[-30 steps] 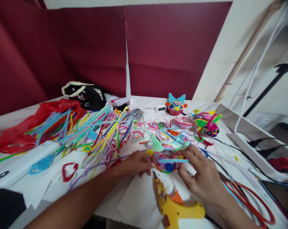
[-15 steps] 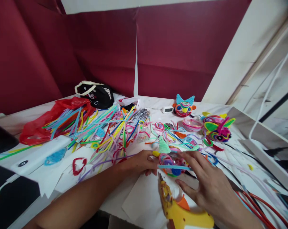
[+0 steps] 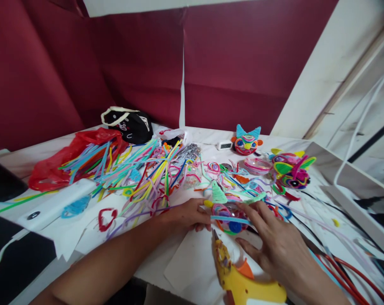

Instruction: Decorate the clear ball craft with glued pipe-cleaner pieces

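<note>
My left hand pinches one end of a light blue pipe cleaner. The strip runs level to the right, across the front of a round pipe-cleaner ornament with a blue disc, pink coils and a mint green cone on top. Over the ornament's right side, my right hand has its fingers stretched out and its thumb apart. Its fingers meet the strip's far end, which they partly hide. Below both hands lies a yellow hot glue gun, its nozzle pointing up towards the strip.
Loose pipe cleaners and a red plastic bag cover the left. Finished ornaments and a multicoloured figure stand at the back right. A white power strip lies far left; red cables run at the right.
The right side of the light blue pipe cleaner has risen slightly, with less of it showing beside the right fingers. The hands stay nearly in place; the view shifts slightly.
</note>
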### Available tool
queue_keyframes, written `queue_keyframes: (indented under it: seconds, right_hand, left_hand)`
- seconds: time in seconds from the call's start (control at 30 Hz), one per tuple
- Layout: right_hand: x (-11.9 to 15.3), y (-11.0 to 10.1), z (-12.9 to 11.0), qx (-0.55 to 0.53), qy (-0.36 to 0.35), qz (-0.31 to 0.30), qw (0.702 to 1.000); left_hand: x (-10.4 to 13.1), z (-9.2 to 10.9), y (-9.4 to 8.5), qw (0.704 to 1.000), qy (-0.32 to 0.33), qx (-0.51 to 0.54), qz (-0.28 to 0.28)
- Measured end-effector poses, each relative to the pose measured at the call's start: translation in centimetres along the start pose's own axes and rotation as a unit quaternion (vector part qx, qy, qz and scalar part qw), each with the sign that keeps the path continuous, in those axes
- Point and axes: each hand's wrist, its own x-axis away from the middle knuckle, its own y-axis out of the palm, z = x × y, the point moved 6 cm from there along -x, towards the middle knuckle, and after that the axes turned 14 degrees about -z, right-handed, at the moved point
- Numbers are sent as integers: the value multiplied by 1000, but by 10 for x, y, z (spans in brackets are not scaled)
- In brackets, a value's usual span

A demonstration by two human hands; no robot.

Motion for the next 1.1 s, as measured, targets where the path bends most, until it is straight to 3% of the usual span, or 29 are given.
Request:
queue_keyframes:
  seconds: [0.83,1.1]
  right_hand:
    - [1,11,5,16,11,2,1000]
    - [-3,1,1,21,14,14,1000]
  left_hand:
    - [5,4,3,1000,-5,6,-8]
    - [0,5,2,999,22,-37,-19]
